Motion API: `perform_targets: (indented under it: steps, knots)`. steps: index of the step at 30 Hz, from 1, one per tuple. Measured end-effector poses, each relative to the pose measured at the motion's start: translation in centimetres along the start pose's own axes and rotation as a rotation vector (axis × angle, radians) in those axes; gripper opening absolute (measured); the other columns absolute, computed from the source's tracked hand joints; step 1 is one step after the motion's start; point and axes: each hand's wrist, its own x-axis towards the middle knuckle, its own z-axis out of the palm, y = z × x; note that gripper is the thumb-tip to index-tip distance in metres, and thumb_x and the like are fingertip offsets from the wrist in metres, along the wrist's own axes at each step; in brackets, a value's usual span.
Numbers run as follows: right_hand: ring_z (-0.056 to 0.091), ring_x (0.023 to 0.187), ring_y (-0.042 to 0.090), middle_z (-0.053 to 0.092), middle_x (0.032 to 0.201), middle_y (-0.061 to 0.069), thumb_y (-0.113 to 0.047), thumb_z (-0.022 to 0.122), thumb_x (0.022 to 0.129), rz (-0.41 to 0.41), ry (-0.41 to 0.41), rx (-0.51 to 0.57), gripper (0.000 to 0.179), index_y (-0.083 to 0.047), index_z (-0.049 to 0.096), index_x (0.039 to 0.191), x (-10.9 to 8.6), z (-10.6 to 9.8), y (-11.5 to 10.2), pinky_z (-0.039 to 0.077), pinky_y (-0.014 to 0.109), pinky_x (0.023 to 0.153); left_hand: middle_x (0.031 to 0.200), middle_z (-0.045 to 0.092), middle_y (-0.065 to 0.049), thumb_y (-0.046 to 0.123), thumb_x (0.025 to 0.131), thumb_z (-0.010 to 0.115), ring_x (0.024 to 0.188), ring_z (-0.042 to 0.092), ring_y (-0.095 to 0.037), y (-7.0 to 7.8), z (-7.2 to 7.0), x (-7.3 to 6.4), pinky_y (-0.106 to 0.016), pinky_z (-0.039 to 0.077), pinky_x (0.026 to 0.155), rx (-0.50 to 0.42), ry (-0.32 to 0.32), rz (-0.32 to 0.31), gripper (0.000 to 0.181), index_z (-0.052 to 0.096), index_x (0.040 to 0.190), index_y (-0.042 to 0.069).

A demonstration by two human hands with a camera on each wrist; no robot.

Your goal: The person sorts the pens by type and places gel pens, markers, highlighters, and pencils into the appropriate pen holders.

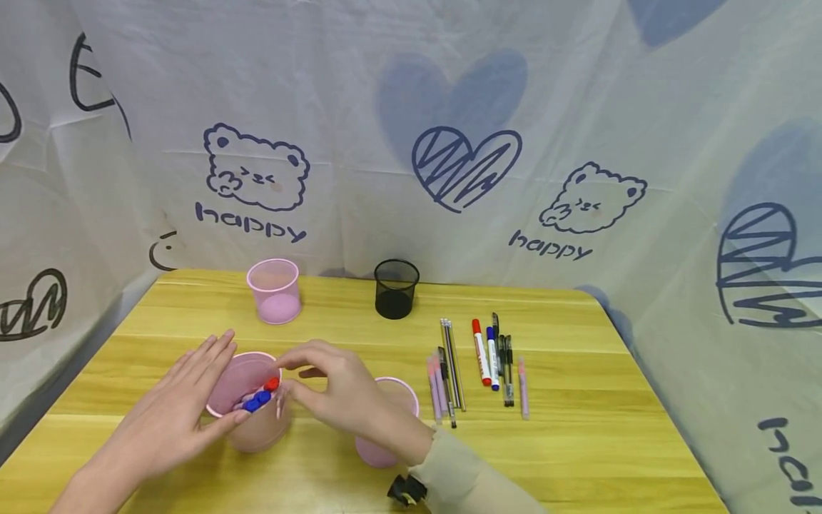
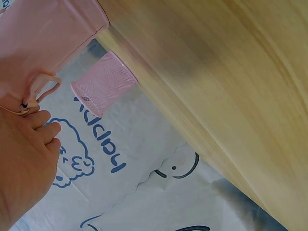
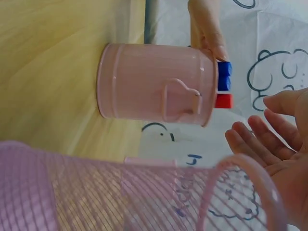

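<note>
Partly filled container, observed from beside the wood-grain table [image 1: 327,475]. The smooth pink metal bucket with a small side handle [image 1: 260,434] stood upright near the table's front, left of centre. The left hand [image 1: 172,410] lay along its left side, fingers extended, thumb at the rim. The right hand [image 1: 347,392], fingers loosely bent and gripping nothing, hovered just beside the opposite rim.

Progress: two blue marker ends [image 1: 262,397] and one red marker end [image 1: 272,384] showed inside the bucket; paler contents beneath could not be identified. By this evidence, the sorting was only part done. Remaining loose on the table were silver-grey pencils [image 1: 454,368], pink pens [image 1: 433,389], black-capped clear pens [image 1: 509,371], a red-and-white marker [image 1: 480,352] and a blue-and-white marker [image 1: 492,357]. Beyond stood a black mesh cup [image 1: 394,305] and a pink mesh cup [image 1: 279,308].
</note>
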Motion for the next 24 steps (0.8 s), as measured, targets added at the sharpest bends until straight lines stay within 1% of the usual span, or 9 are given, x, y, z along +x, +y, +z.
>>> perform_targets:
  steps: [2, 8, 12, 17, 21, 24]
  knots:
    - [0.068, 0.115, 0.012, 0.071, 0.123, 0.010, -0.003, 0.073, 0.096, 0.005, 0.021, 0.025, 0.025, -0.001, 0.071, 0.120, -0.2, -0.6, -0.1, 0.057, 0.018, 0.092, 0.169, 0.027, -0.019, 0.048, 0.094, 0.073, 0.158, 0.021, -0.034, 0.0, 0.0, 0.0, -0.024, -0.005, 0.127, -0.001, 0.003, 0.001, 0.099, 0.021, 0.166, 0.007]
    - [0.068, 0.116, 0.018, 0.070, 0.126, 0.011, -0.001, 0.072, 0.096, -0.004, 0.083, 0.053, 0.025, 0.000, 0.070, 0.121, -1.1, -2.4, 0.2, 0.059, 0.026, 0.094, 0.169, 0.028, -0.019, 0.048, 0.093, 0.074, 0.159, 0.020, -0.032, 0.0, 0.1, 0.0, -0.023, -0.005, 0.127, -0.001, 0.011, 0.008, 0.099, 0.021, 0.166, 0.007]
    - [0.068, 0.117, 0.020, 0.070, 0.127, 0.011, -0.002, 0.072, 0.096, -0.007, 0.143, 0.041, 0.025, -0.001, 0.070, 0.121, -1.8, -3.7, 1.0, 0.061, 0.030, 0.093, 0.170, 0.027, -0.018, 0.048, 0.093, 0.074, 0.160, 0.015, -0.028, -0.1, 0.0, 0.1, -0.022, -0.006, 0.127, 0.002, 0.008, 0.011, 0.100, 0.020, 0.166, 0.006]
    - [0.069, 0.116, 0.024, 0.071, 0.125, 0.013, -0.001, 0.072, 0.096, -0.010, 0.219, 0.024, 0.024, 0.001, 0.071, 0.119, -2.6, -5.3, 2.3, 0.063, 0.036, 0.090, 0.170, 0.027, -0.018, 0.047, 0.093, 0.074, 0.160, 0.014, -0.027, -0.1, -0.1, 0.1, -0.022, -0.006, 0.127, 0.007, 0.006, 0.018, 0.100, 0.021, 0.166, 0.005]
    - [0.070, 0.114, 0.025, 0.071, 0.125, 0.012, -0.001, 0.072, 0.095, 0.009, 0.268, -0.010, 0.024, 0.000, 0.071, 0.120, -3.3, -6.6, 3.3, 0.063, 0.035, 0.088, 0.169, 0.028, -0.019, 0.047, 0.093, 0.074, 0.160, 0.015, -0.027, -0.1, -0.1, 0.1, -0.023, -0.005, 0.127, 0.004, 0.007, 0.018, 0.099, 0.021, 0.166, 0.006]
    - [0.070, 0.113, 0.027, 0.071, 0.126, 0.012, -0.001, 0.073, 0.095, 0.034, 0.306, -0.039, 0.025, 0.000, 0.071, 0.120, -3.8, -7.5, 4.2, 0.064, 0.035, 0.087, 0.169, 0.028, -0.019, 0.046, 0.093, 0.074, 0.159, 0.017, -0.030, 0.0, -0.1, 0.0, -0.023, -0.004, 0.128, -0.001, 0.009, 0.016, 0.099, 0.021, 0.166, 0.006]
